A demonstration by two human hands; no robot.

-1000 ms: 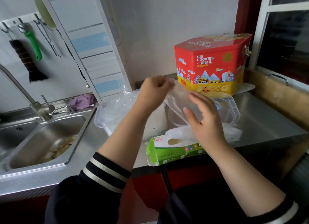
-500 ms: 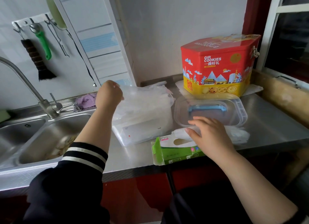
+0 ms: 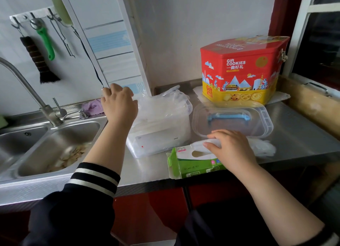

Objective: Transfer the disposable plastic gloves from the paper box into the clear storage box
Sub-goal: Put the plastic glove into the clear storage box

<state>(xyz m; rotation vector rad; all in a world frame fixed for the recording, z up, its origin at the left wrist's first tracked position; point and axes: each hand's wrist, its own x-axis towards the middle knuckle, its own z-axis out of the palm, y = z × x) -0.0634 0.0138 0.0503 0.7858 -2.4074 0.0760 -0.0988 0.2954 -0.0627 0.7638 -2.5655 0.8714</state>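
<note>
**Glove transfer: handling and change noted**

The gloves [image 3: 161,106] are thin, limp, slippery film, heaped in the clear box [image 3: 160,135] on the worktop [image 3: 298,135]; best pinched in bunches. More protrude from the paper box [image 3: 193,163].

Left hand [image 3: 118,104]: grip relaxed, empty. Right hand [image 3: 232,147]: grip curled on protruding gloves.

Versus half a second ago, the left hand has let go of the heap; the right has closed in.

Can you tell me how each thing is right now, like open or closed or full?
clear storage box: open, heaped with gloves
gloves: piled above the box rim
lid: off, lying flat on the counter
paper box: lying flat, end flap open
cookie tin: closed
left hand: fingers spread beside the gloves
right hand: resting on the paper box, pinching a glove
sink: scraps inside
</note>
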